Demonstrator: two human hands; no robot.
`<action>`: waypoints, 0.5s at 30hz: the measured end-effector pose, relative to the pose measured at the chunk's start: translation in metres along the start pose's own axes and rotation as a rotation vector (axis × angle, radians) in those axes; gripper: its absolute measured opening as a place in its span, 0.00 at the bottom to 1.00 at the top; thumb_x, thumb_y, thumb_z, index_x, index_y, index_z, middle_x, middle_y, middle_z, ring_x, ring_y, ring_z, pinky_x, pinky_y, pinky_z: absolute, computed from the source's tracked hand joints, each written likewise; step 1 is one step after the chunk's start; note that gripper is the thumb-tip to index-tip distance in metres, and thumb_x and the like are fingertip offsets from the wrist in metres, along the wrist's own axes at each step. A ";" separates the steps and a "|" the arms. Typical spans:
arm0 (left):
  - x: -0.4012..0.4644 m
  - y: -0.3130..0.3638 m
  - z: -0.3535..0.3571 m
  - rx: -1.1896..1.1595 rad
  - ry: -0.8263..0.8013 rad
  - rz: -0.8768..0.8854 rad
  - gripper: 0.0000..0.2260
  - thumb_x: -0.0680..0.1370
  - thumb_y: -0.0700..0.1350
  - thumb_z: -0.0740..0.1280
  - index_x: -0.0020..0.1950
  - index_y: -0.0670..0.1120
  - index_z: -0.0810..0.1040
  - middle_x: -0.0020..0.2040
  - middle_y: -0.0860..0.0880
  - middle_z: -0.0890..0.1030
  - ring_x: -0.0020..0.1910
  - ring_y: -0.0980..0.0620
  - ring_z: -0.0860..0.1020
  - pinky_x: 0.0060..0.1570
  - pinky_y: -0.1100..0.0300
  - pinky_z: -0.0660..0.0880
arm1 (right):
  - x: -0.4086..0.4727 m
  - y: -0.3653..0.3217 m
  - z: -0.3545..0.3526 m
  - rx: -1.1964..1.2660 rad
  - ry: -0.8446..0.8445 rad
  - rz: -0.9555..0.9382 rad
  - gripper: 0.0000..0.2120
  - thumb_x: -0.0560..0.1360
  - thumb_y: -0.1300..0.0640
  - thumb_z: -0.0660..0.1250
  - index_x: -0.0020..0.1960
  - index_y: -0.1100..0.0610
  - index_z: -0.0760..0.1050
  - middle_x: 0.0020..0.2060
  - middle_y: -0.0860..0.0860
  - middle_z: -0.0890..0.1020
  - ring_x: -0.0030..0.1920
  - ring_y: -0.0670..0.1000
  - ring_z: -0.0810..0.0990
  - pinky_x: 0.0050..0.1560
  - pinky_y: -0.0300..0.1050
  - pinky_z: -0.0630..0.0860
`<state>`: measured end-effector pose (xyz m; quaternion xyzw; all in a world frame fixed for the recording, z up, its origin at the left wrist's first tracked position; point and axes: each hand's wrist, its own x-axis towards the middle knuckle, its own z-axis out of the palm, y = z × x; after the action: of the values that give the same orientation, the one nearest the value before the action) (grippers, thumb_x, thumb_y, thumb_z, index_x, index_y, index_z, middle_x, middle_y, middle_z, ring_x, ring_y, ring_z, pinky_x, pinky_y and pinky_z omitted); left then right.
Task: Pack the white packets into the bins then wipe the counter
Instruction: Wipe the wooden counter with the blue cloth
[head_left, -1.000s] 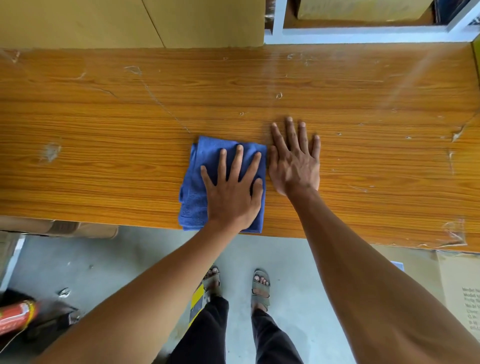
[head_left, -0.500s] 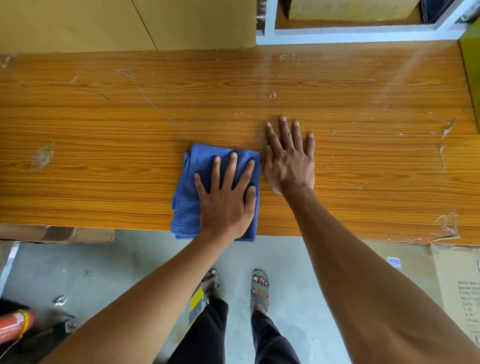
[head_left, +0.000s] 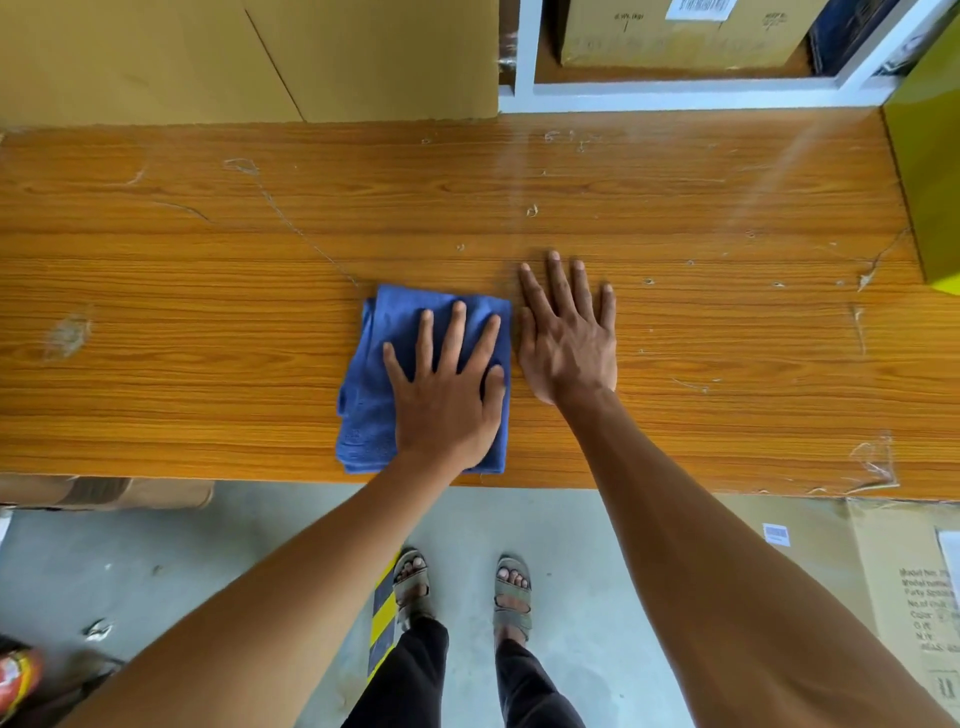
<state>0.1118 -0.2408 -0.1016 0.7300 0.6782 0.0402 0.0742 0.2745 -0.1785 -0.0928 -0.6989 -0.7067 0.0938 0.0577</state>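
With no packets in view, the wiping step appears current: left hand (head_left: 447, 400), fingers spread, presses the blue cloth (head_left: 371, 395) flat on the desk (head_left: 208, 312), right hand (head_left: 569, 343) flat, empty, beside it; next, sweep the cloth toward the smudged far areas.

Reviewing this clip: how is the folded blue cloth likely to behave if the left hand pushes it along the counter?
The blue cloth looks soft and folded in layers, so it would probably bunch or unfold unless pressed. The left hand lies flat with fingers spread, which likely keeps it sliding as one pad. The counter looks smooth, so it should glide easily.
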 end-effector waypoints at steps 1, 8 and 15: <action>0.007 -0.001 -0.001 -0.004 -0.004 0.005 0.26 0.87 0.60 0.47 0.86 0.62 0.50 0.88 0.53 0.48 0.86 0.42 0.46 0.76 0.24 0.48 | 0.000 0.000 -0.001 0.000 -0.003 0.003 0.28 0.87 0.42 0.39 0.86 0.42 0.44 0.86 0.48 0.45 0.85 0.53 0.42 0.83 0.63 0.44; 0.154 0.003 -0.010 -0.057 -0.050 -0.055 0.27 0.85 0.64 0.43 0.85 0.65 0.48 0.88 0.53 0.46 0.86 0.41 0.43 0.75 0.23 0.42 | 0.037 0.009 -0.008 -0.026 -0.011 -0.007 0.28 0.86 0.42 0.37 0.86 0.42 0.43 0.86 0.45 0.44 0.85 0.51 0.42 0.83 0.63 0.43; 0.079 -0.002 -0.004 -0.010 0.013 0.036 0.26 0.87 0.61 0.45 0.86 0.63 0.51 0.87 0.54 0.49 0.86 0.43 0.46 0.77 0.25 0.46 | 0.073 0.018 -0.008 -0.020 -0.016 0.050 0.28 0.86 0.42 0.37 0.86 0.41 0.40 0.85 0.44 0.42 0.85 0.52 0.39 0.82 0.66 0.40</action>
<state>0.1148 -0.1617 -0.1014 0.7414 0.6653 0.0496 0.0727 0.2927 -0.1048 -0.0923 -0.7162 -0.6903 0.0936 0.0425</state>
